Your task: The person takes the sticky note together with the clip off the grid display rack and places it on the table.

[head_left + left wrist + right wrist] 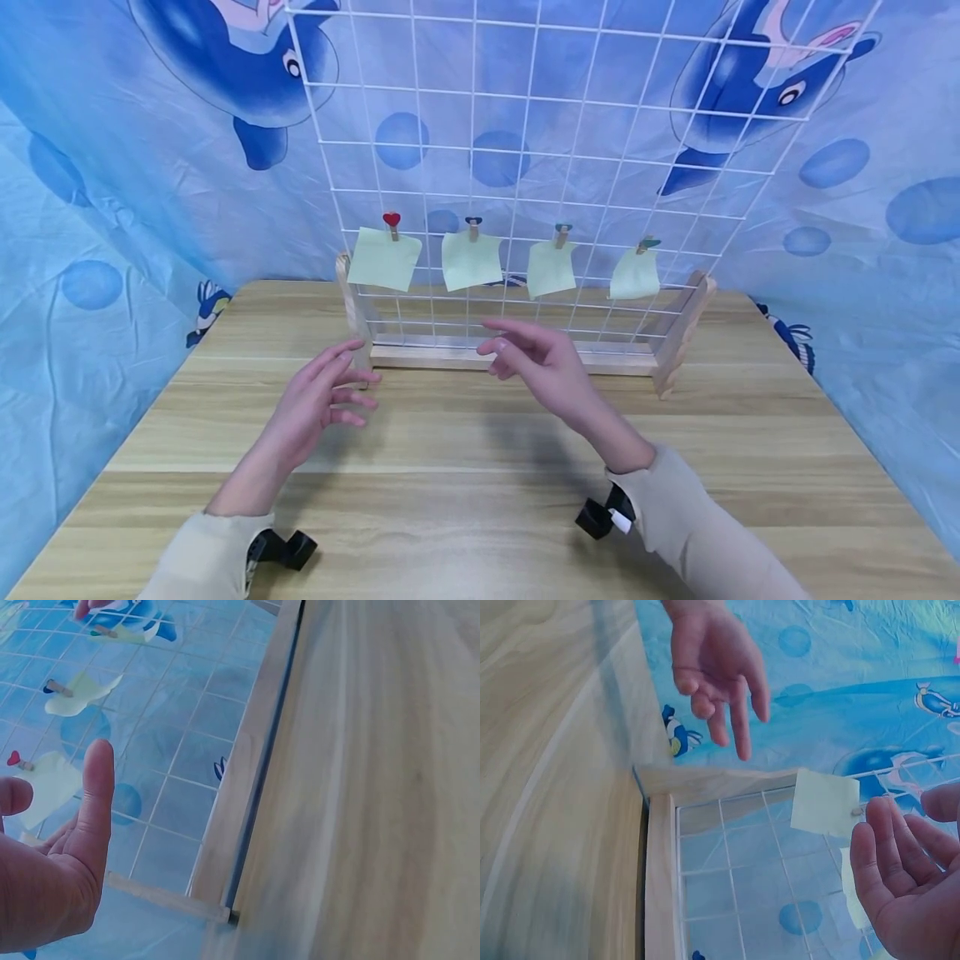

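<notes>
Both hands hover over the table in front of a white wire grid held in a wooden stand. My left hand has its fingers spread and holds nothing, near the stand's left end. My right hand hangs before the middle of the grid, fingers loosely bent, also holding nothing. Four would be too exact: several pale green sticky notes hang in a row, each under a small wooden clothespin. The leftmost clothespin bears a red heart; the others have dark blue or green tops. In the right wrist view a sticky note shows beyond my right fingers.
The stand's wooden base bar lies across the back of the wood-grain table. Its wavy right side panel stands upright. Behind hangs a blue cloth with cartoon whales. A black device is strapped at each wrist.
</notes>
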Tool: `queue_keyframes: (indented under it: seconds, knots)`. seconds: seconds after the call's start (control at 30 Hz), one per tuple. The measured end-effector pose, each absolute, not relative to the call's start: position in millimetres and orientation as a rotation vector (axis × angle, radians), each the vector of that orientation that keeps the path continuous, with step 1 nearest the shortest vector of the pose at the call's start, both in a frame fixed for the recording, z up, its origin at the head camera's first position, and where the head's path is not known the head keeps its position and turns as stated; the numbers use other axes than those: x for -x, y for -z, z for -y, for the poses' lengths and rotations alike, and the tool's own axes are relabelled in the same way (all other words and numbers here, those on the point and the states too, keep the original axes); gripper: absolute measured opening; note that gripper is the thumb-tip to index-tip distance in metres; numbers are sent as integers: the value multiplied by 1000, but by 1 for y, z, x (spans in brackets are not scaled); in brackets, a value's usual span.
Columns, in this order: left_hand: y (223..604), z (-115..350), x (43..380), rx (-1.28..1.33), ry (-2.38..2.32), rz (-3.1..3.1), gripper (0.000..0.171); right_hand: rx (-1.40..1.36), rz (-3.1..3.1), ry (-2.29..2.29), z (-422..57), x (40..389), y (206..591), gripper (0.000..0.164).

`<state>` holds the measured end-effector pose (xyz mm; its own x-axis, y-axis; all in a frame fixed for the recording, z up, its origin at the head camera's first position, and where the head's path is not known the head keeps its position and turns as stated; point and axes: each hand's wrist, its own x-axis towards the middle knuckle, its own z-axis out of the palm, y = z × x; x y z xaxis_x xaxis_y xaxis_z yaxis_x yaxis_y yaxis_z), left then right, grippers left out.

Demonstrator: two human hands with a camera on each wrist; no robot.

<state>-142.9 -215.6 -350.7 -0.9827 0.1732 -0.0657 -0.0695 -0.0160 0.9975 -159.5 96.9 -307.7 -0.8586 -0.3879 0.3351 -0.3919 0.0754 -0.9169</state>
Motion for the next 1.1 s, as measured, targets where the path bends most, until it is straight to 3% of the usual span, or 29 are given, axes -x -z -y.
queue_keyframes:
  seconds: [1.1]
  knots:
    - [334, 188, 188, -189, -2331, -1846, 66, -761, 2278, -2157, -31, 202, 278, 34]
